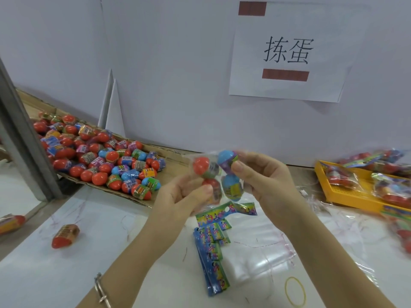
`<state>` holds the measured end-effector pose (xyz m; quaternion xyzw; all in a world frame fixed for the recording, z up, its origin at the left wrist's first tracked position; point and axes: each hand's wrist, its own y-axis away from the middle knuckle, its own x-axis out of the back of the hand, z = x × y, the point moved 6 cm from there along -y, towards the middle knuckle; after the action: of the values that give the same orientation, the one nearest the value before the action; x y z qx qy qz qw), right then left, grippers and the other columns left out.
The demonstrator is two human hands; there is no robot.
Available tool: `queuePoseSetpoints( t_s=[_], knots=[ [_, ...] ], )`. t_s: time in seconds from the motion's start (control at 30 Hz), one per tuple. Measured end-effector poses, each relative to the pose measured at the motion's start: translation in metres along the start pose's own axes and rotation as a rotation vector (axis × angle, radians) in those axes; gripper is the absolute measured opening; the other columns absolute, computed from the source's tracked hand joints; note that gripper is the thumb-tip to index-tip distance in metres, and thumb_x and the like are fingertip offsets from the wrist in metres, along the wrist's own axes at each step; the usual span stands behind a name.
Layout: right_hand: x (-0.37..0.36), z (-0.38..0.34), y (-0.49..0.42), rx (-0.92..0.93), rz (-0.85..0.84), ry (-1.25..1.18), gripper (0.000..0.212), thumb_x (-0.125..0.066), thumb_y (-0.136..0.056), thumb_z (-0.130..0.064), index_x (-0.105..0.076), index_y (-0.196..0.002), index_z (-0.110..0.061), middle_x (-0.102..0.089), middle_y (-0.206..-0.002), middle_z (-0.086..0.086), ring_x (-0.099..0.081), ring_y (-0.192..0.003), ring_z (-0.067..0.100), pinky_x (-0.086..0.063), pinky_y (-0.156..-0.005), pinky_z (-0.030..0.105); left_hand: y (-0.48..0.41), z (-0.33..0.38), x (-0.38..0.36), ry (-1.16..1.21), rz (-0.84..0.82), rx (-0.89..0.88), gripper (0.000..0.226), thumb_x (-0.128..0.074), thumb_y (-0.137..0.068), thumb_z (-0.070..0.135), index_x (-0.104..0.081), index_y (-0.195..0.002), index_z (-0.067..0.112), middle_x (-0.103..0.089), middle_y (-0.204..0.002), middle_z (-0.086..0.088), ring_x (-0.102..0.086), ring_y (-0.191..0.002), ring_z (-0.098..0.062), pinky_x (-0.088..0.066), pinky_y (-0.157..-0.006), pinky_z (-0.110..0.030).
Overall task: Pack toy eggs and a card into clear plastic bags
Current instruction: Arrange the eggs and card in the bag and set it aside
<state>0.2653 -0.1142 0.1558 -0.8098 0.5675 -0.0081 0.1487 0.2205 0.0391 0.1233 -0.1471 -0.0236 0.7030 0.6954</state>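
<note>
Toy eggs (201,166) in clear bag (222,177) are pinched by left hand (189,194) and right hand (264,181); card (226,211) lies just below, crosswise.

Bright, even light is falling from overhead, washing the white table (66,274) and the far wall (178,63) pale and leaving only faint, soft shadows beneath the forearms. Motion blur is smearing the left hand (189,194), the right hand (264,183) and the bagged eggs (222,174) gripped between them. It is also softening the filled packs (387,185) in the yellow tray (347,196) at far right, while the paper sign (287,52) on the wall is reading sharp. Wide-angle distortion is bending the metal post (22,141) at the left edge, and a mild sheen is glinting off the stack of clear bags (255,252) near the centre.
</note>
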Motion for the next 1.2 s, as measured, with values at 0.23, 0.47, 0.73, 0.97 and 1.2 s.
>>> queuePoseSetpoints(
  t_s=[0.23, 0.47, 0.73, 0.97, 1.2],
  knots=[
    [-0.008, -0.008, 0.002, 0.134, -0.098, 0.105, 0.037, -0.081, -0.063, -0.024, -0.075, -0.099, -0.028, -0.075, -0.099, 0.005, -0.072, -0.086, 0.022, -0.056, -0.074, 0.026, 0.0, 0.012, 0.016, 0.041, 0.178, -0.138, 0.031, -0.075, -0.061, 0.041, -0.078, -0.091, 0.036, -0.076, -0.09, 0.0, -0.071, -0.081, -0.016, -0.057, -0.067, -0.027],
    [-0.009, -0.029, 0.016, 0.616, -0.045, 0.441, 0.029, -0.072, -0.08, -0.002, -0.067, -0.1, -0.023, -0.068, -0.119, 0.0, -0.06, -0.12, 0.021, -0.046, -0.101, 0.052, -0.008, -0.011, 0.016, 0.308, 0.104, 0.286, 0.067, -0.063, -0.063, 0.065, -0.077, -0.1, 0.011, -0.074, -0.105, -0.013, -0.07, -0.098, -0.033, -0.056, -0.077, -0.037],
    [-0.001, -0.006, 0.006, 0.407, -0.012, 0.516, 0.058, -0.061, -0.077, 0.0, -0.057, -0.12, -0.038, -0.047, -0.141, -0.018, -0.039, -0.136, 0.004, -0.035, -0.113, 0.034, -0.011, -0.012, 0.017, 0.462, 0.156, 0.207, 0.025, -0.07, -0.066, 0.02, -0.072, -0.085, 0.004, -0.074, -0.096, -0.021, -0.074, -0.08, -0.03, -0.06, -0.061, -0.034],
    [-0.004, 0.022, -0.003, -0.146, -0.053, -0.035, 0.039, -0.075, -0.075, -0.046, -0.071, -0.108, -0.025, -0.073, -0.103, 0.003, -0.071, -0.083, 0.021, -0.057, -0.065, 0.034, -0.008, -0.019, 0.005, 0.288, -0.025, 0.217, 0.025, -0.069, -0.065, 0.02, -0.078, -0.088, 0.012, -0.075, -0.094, -0.014, -0.074, -0.08, -0.021, -0.06, -0.067, -0.029],
    [-0.008, 0.016, 0.002, -0.079, 0.004, 0.025, 0.024, -0.07, -0.066, -0.04, -0.076, -0.086, -0.029, -0.073, -0.085, 0.0, -0.069, -0.068, 0.016, -0.055, -0.052, 0.028, -0.008, -0.01, 0.018, 0.123, 0.167, 0.035, 0.034, -0.068, -0.066, 0.046, -0.078, -0.094, 0.03, -0.077, -0.092, -0.006, -0.072, -0.076, -0.022, -0.058, -0.068, -0.041]
  ],
)
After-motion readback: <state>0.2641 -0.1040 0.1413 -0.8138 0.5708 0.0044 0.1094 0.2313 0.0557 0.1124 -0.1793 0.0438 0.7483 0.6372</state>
